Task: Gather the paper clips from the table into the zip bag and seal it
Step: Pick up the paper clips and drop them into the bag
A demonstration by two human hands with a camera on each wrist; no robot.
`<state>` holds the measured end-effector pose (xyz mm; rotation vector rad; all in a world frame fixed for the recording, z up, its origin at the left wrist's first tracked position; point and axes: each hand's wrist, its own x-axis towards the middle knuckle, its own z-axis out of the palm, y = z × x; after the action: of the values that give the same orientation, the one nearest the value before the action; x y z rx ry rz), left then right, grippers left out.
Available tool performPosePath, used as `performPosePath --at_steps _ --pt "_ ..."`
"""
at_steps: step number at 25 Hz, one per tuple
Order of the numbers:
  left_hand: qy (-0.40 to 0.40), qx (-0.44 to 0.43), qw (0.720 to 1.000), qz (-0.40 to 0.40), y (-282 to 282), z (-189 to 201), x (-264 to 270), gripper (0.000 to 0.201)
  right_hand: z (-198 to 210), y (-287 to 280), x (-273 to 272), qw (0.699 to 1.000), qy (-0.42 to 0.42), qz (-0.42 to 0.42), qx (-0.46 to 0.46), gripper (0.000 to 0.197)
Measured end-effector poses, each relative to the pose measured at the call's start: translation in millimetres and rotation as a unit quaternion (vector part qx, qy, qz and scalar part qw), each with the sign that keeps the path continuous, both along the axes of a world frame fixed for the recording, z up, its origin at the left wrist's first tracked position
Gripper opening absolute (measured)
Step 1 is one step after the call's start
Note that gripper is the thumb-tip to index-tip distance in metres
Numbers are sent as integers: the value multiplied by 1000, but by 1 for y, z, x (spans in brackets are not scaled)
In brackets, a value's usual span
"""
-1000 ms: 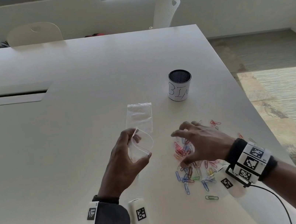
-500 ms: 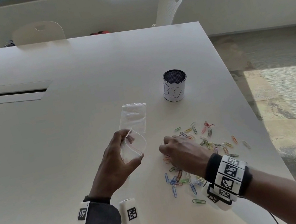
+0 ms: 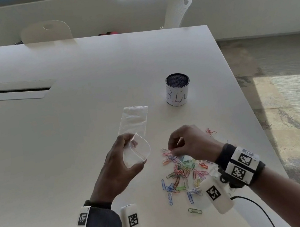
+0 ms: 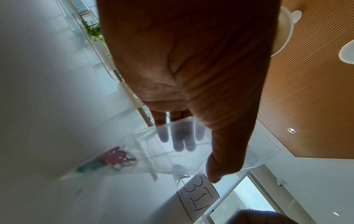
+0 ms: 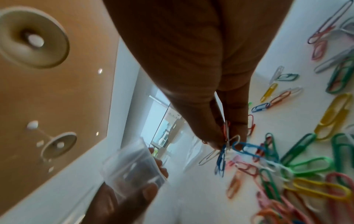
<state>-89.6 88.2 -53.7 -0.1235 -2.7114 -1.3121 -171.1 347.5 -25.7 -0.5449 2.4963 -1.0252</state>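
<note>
My left hand (image 3: 125,160) holds a clear zip bag (image 3: 135,129) with its mouth bowed open between thumb and fingers; the bag's far end lies on the table. In the left wrist view the bag (image 4: 172,153) has a few clips (image 4: 114,157) inside. My right hand (image 3: 181,145) pinches a small bunch of paper clips (image 5: 224,150), blue, white and red, just above the pile. Several coloured paper clips (image 3: 182,175) lie scattered on the white table (image 3: 68,126) right of the bag. A lone green clip (image 3: 195,210) lies nearer the front edge.
A mesh cup (image 3: 178,88) with a handwritten white label stands behind the clips. The table's right edge runs close to the pile, with carpet beyond. A cable slot (image 3: 6,94) is at the left, and chairs (image 3: 46,32) stand at the far side.
My right hand closed on a few clips from the pile and lifted them slightly toward the bag. The left hand kept the bag's mouth open.
</note>
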Motion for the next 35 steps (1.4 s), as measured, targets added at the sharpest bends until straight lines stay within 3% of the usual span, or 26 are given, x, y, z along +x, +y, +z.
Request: performPosePath --at_steps 4,11,17,22,26,31,35 --pt "0 13 1000 -11 -5 2 -5 66 33 3 4 989 -74 -72 -105 11" --pt "4 21 999 -25 -7 1 -8 68 91 -31 22 968 -59 -111 -217 10" --pt "-9 40 999 -24 -8 -1 -7 70 73 -82 30 985 75 -100 -119 8" --pt "-8 44 999 -24 -10 -2 -9 69 60 -95 34 987 111 -71 -92 1" --pt "-13 50 998 -32 -13 -4 -11 70 59 -94 31 986 129 -51 -89 7" --pt "-8 69 996 -47 -13 -7 -13 69 68 -69 20 978 154 -101 -95 10" --pt "-4 79 995 -61 -10 -9 -18 70 46 -8 -7 966 179 -185 -4 11"
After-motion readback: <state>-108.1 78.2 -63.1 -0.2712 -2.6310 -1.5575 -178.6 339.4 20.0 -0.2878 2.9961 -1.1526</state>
